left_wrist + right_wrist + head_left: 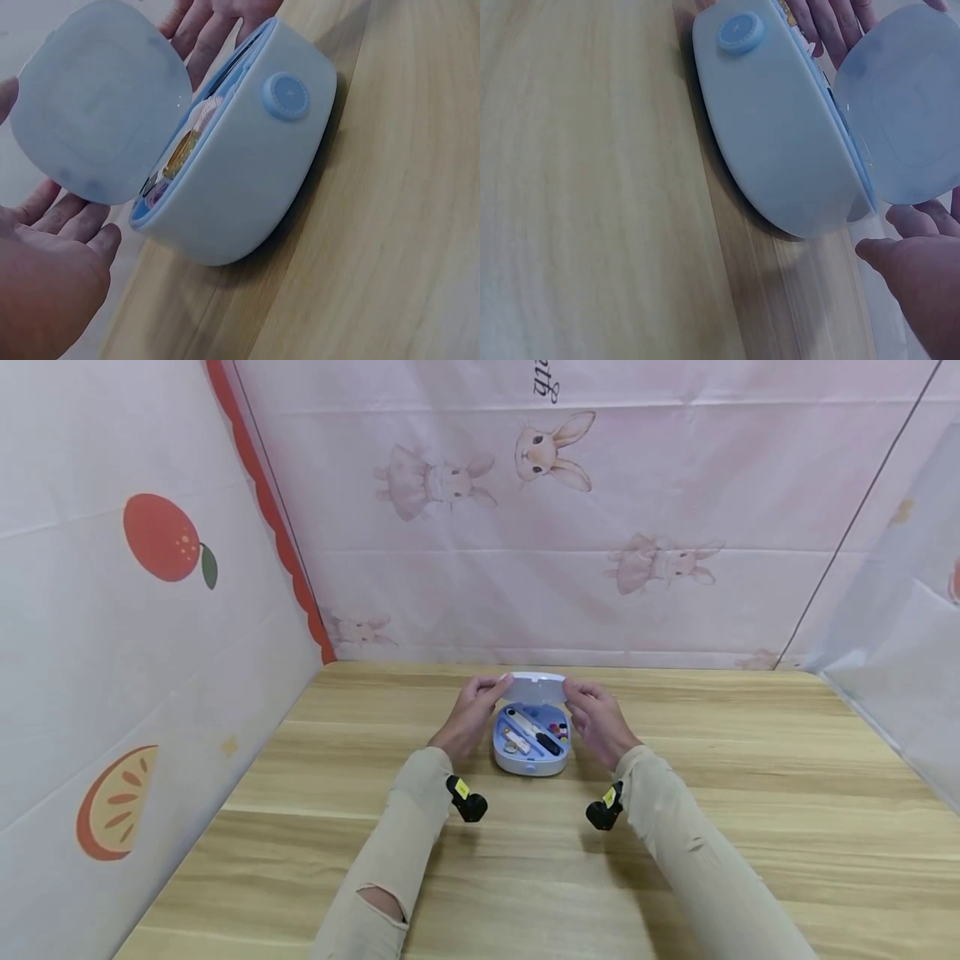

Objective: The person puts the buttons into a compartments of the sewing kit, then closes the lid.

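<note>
A small white-and-blue sewing box (517, 766) stands on the table with its translucent lid (534, 692) raised. My left hand (468, 714) holds the lid's left edge, thumb at the rim and fingers behind it. At the opposite edge, my right hand (602, 722) holds the lid the same way. Inside the box lie a slim tool with a black handle (548, 743), a small pale item (516, 740) and several coloured pieces (558, 731). A round blue button (286, 96) sits on the box's front, facing both wrist cameras.
The wood-grain table (315, 843) extends around the box. Behind it hangs a pink cloth (487, 602) printed with rabbits. A white cloth (67, 635) with fruit prints lines the left side, and another pale cloth (907, 635) lines the right.
</note>
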`<state>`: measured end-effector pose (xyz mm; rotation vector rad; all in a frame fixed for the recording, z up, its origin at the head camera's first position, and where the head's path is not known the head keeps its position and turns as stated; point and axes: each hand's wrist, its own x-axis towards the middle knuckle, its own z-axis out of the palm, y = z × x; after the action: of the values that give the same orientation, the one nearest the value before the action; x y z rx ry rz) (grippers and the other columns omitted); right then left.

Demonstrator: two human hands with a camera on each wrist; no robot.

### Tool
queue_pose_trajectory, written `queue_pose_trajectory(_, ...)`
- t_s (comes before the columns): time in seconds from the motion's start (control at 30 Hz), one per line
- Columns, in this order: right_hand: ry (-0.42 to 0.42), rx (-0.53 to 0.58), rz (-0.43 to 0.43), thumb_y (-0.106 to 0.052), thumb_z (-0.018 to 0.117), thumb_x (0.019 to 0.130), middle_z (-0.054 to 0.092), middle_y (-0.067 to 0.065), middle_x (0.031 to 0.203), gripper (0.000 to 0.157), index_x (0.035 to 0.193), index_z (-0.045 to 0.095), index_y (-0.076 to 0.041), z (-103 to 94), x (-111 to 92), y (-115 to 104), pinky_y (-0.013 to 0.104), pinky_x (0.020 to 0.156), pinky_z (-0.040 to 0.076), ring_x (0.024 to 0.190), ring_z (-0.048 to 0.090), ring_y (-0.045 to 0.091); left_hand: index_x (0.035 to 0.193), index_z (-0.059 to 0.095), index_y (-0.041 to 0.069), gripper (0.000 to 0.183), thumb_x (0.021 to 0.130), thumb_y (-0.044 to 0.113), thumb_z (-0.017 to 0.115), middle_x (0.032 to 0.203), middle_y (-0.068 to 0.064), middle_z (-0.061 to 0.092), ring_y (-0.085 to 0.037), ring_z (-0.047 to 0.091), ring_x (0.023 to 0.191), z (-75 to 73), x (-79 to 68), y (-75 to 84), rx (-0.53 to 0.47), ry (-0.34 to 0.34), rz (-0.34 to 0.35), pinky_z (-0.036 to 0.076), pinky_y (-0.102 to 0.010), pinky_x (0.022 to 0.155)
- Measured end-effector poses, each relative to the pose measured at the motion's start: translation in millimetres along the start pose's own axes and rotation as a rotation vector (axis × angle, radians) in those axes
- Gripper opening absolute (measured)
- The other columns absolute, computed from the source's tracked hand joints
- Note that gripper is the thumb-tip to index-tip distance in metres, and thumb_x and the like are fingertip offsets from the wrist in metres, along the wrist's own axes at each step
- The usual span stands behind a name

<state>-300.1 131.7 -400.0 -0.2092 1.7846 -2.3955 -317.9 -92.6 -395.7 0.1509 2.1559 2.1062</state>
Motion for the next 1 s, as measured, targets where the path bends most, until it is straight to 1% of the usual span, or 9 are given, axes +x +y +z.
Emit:
queue_pose_trajectory(0.17, -0.003, 0.017, -0.018, -0.023, 0.054, 0.106, 0.03, 0.021, 0.157, 0.018, 0.113, 0.048, -0.008, -1.1, -2.8, 0.9, 0.044, 0.123, 0.011, 0.152, 0.019, 0.035, 0.136, 0.047, 0.005, 0.06, 0.096, 0.046, 0.068, 0.139, -0.01, 0.051, -0.023, 0.044, 0.138, -2.1, -1.2, -1.6, -0.057, -0.037, 0.005, 0.028, -0.039, 0.118)
queue_pose_trajectory(0.33, -0.016, -0.015, -0.028, -0.02, 0.054, 0.106, 0.03, 0.023, 0.154, 0.018, 0.116, 0.05, -0.005, -2.8, -3.5, 2.7, 0.042, 0.122, 0.013, 0.15, 0.022, 0.037, 0.136, 0.048, 0.003, 0.056, 0.097, 0.037, 0.07, 0.14, -0.013, 0.053, -0.024, 0.046, 0.136, -6.9, -1.7, -3.5, -0.096, -0.079, 0.02, 0.028, -0.038, 0.118)
queue_pose_trajectory(0.5, -0.027, -0.071, -0.006, -0.021, 0.058, 0.105, 0.034, 0.023, 0.151, 0.031, 0.124, 0.047, 0.0, -4.0, -4.4, 3.0, 0.042, 0.122, 0.012, 0.149, 0.024, 0.037, 0.141, 0.05, 0.01, 0.061, 0.094, 0.043, 0.072, 0.146, -0.009, 0.05, -0.026, 0.043, 0.14, -15.6, -5.5, -5.3, 0.02, -0.101, 0.028, 0.03, -0.046, 0.116)
queue_pose_trajectory(0.57, -0.026, -0.095, 0.008, -0.021, 0.061, 0.103, 0.04, 0.02, 0.146, 0.035, 0.127, 0.047, 0.001, -4.1, -4.8, 2.9, 0.042, 0.122, 0.015, 0.146, 0.03, 0.035, 0.142, 0.051, 0.014, 0.063, 0.092, 0.045, 0.073, 0.148, -0.007, 0.05, -0.026, 0.042, 0.14, -19.0, -6.7, -6.2, 0.069, -0.104, 0.032, 0.031, -0.048, 0.116)
queue_pose_trajectory(0.67, -0.032, -0.144, 0.016, -0.021, 0.064, 0.101, 0.047, 0.014, 0.136, 0.04, 0.13, 0.046, 0.001, -4.7, -5.1, 2.8, 0.041, 0.12, 0.022, 0.137, 0.041, 0.03, 0.143, 0.051, 0.013, 0.063, 0.092, 0.042, 0.074, 0.148, -0.008, 0.051, -0.026, 0.042, 0.141, -23.1, -7.3, -7.6, 0.094, -0.126, 0.054, 0.031, -0.047, 0.115)
queue_pose_trajectory(0.73, -0.045, -0.17, 0.013, -0.018, 0.065, 0.1, 0.049, 0.013, 0.132, 0.044, 0.132, 0.044, 0.003, -5.4, -5.2, 3.0, 0.04, 0.119, 0.026, 0.13, 0.046, 0.027, 0.144, 0.05, 0.01, 0.063, 0.093, 0.039, 0.074, 0.148, -0.008, 0.052, -0.025, 0.043, 0.141, -25.2, -7.4, -8.4, 0.108, -0.146, 0.071, 0.032, -0.045, 0.115)
queue_pose_trajectory(0.87, -0.085, -0.259, -0.004, -0.015, 0.064, 0.1, 0.048, 0.023, 0.141, 0.054, 0.141, 0.037, 0.009, -8.5, -7.2, 3.6, 0.042, 0.118, 0.028, 0.131, 0.047, 0.03, 0.146, 0.046, 0.006, 0.064, 0.095, 0.033, 0.073, 0.147, -0.006, 0.053, -0.023, 0.044, 0.14, -28.6, -9.3, -9.6, 0.149, -0.193, 0.105, 0.033, -0.043, 0.115)
queue_pose_trajectory(0.93, -0.109, -0.299, -0.004, -0.014, 0.064, 0.099, 0.043, 0.027, 0.148, 0.059, 0.145, 0.034, 0.01, -10.6, -8.5, 4.1, 0.044, 0.119, 0.026, 0.138, 0.041, 0.034, 0.146, 0.046, 0.006, 0.063, 0.095, 0.031, 0.073, 0.146, -0.006, 0.054, -0.022, 0.045, 0.14, -30.4, -9.6, -11.1, 0.153, -0.214, 0.119, 0.033, -0.042, 0.115)
queue_pose_trajectory(1.0, -0.136, -0.318, 0.006, -0.014, 0.065, 0.098, 0.037, 0.028, 0.154, 0.064, 0.148, 0.031, 0.01, -12.6, -9.2, 5.1, 0.045, 0.119, 0.023, 0.143, 0.035, 0.036, 0.146, 0.045, 0.006, 0.062, 0.095, 0.027, 0.074, 0.146, -0.006, 0.054, -0.022, 0.046, 0.139, -32.3, -10.0, -12.8, 0.147, -0.235, 0.13, 0.035, -0.041, 0.114)
